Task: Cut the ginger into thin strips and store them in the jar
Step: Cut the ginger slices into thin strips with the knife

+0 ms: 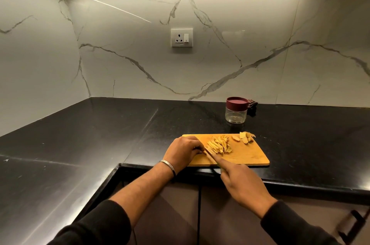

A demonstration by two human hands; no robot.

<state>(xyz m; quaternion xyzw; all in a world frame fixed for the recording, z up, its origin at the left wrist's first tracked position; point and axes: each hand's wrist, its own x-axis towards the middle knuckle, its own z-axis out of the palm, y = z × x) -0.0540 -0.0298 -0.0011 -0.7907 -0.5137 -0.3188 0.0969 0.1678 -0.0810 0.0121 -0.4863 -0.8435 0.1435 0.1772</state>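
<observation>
A wooden cutting board lies at the front edge of the black counter. A pile of thin ginger strips sits on its middle. Several uncut ginger pieces lie at its far right corner. My right hand grips a knife, forefinger laid along the blade, whose tip reaches the left side of the strips. My left hand rests on the board with fingers curled beside the blade; what it pins is hidden. A clear jar with a maroon lid stands shut behind the board.
A dark small object sits behind the jar against the marble wall. A wall socket is above the counter. The counter turns an L-corner on my left. Cabinet doors and a handle are below the edge.
</observation>
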